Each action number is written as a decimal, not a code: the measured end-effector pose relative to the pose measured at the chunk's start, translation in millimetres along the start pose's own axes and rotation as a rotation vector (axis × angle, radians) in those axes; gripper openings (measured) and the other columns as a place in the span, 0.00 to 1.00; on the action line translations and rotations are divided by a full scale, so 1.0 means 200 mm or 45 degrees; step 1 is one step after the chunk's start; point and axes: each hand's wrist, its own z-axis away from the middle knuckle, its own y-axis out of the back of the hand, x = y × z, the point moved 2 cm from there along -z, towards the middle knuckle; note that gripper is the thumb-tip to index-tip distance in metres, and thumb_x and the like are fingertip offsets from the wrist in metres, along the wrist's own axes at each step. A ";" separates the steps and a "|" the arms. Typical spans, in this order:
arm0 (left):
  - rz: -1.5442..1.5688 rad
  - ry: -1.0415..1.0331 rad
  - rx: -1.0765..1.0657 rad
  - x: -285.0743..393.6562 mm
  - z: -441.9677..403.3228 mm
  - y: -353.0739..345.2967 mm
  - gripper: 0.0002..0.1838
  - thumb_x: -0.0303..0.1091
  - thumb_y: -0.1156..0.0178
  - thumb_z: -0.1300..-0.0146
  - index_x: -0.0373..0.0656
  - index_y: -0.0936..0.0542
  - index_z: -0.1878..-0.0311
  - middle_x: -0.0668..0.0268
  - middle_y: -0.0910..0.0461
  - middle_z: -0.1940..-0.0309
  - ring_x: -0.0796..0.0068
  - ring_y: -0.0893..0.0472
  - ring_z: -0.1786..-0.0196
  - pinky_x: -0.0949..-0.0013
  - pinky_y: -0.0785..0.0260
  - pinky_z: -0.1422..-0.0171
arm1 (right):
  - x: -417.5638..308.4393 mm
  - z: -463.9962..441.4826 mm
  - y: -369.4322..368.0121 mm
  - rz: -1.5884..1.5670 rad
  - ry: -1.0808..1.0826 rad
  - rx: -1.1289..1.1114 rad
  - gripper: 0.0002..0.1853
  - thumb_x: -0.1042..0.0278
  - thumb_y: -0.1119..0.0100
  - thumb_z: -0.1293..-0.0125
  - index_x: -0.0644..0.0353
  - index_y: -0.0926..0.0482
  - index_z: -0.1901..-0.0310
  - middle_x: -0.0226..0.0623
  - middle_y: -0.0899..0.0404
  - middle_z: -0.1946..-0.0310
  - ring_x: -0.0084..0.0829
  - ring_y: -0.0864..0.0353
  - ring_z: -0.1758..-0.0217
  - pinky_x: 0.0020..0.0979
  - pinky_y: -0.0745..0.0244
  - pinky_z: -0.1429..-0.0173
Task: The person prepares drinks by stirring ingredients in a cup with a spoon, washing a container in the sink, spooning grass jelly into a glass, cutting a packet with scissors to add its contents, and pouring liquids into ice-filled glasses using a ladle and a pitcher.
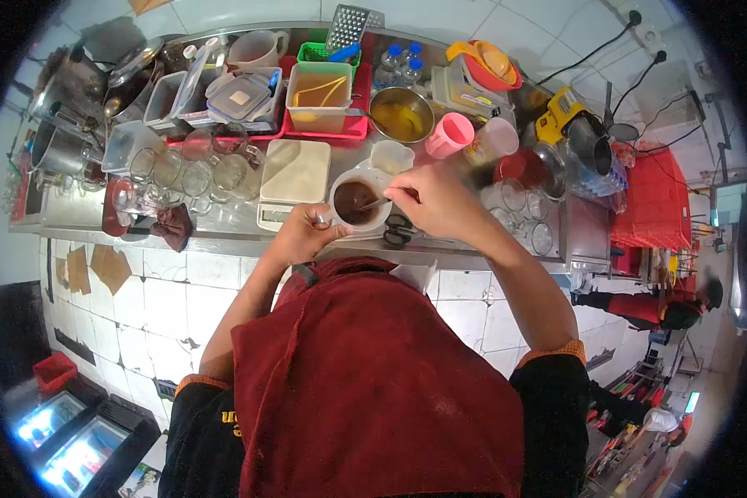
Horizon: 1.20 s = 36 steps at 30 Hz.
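A white cup (pixel 382 217) with brown liquid (pixel 351 197) sits between the two hands. The left hand (pixel 300 236) grips its handle, fingers curled around it; the right hand (pixel 436 201) pinches a spoon (pixel 375 204) dipped into the liquid. Just below the right fingertips lie black-handled scissors (pixel 397 231). Beyond the left hand stands a kitchen scale (pixel 295 173); beyond the right, a pink cup (pixel 449 136) and, farther, a metal bowl (pixel 412 126) holding something yellow.
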 end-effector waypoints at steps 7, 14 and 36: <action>0.021 -0.179 0.060 0.06 0.01 0.01 0.06 0.29 0.33 0.38 0.38 0.17 0.62 0.82 0.31 0.80 0.92 0.41 0.78 0.78 0.49 0.76 | -0.19 0.04 0.02 0.511 0.343 0.170 0.08 0.68 0.44 0.36 0.63 0.21 0.70 0.45 0.21 0.71 0.45 0.18 0.67 0.43 0.25 0.62; -0.153 0.042 -0.034 0.15 0.02 0.08 0.11 0.21 0.38 0.36 0.33 0.21 0.51 0.68 0.17 0.60 0.84 0.20 0.57 0.78 0.26 0.57 | -0.09 0.03 -0.02 0.370 0.292 0.047 0.06 0.69 0.43 0.37 0.63 0.21 0.68 0.44 0.21 0.72 0.46 0.20 0.67 0.42 0.27 0.64; 0.037 -0.153 0.009 0.27 0.02 0.10 0.09 0.25 0.36 0.36 0.32 0.19 0.54 0.68 0.16 0.60 0.87 0.23 0.59 0.78 0.26 0.55 | -0.17 -0.03 0.02 0.485 0.242 -0.097 0.09 0.65 0.44 0.35 0.62 0.21 0.69 0.41 0.21 0.70 0.46 0.19 0.66 0.43 0.24 0.62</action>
